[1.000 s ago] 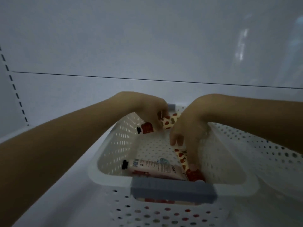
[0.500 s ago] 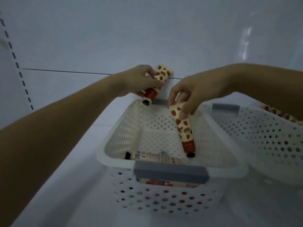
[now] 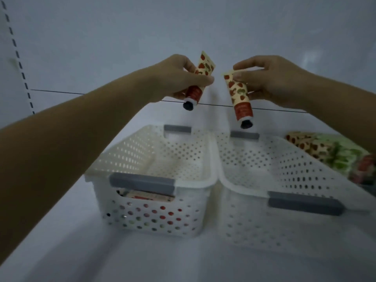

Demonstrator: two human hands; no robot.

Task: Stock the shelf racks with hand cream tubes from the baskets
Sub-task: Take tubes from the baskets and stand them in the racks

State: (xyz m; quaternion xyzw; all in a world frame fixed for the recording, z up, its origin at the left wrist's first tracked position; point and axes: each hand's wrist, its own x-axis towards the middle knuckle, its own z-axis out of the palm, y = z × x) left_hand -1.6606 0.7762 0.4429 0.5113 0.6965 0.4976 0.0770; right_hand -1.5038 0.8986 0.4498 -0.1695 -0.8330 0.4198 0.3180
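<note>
Hanging cap-down, two strawberry-printed hand cream tubes are held in the air above the baskets. The left tube (image 3: 194, 92) is gripped at 11 o'clock by the left hand (image 3: 179, 78). Its fingers are curled round the tube's middle, so much of the body is hidden and only the crimped end and the red neck with its dark cap are seen. The right tube (image 3: 240, 94) is pinched near its crimped end at 1 o'clock by the fingers of the right hand (image 3: 272, 80). It is tilted slightly and kept clear of the other tube.

Below, at 6 o'clock, a white perforated basket (image 3: 154, 218) is set on the shelf (image 3: 97, 253). More tubes (image 3: 146, 197) are made out only through its handle gap and wall holes (their number cannot be told). A second basket (image 3: 289, 159) is set just beside it at 4 o'clock, its near wall blurred. At 3 o'clock a pile of tubes (image 3: 325, 151) is cut off by the frame edge and smeared out of focus.
</note>
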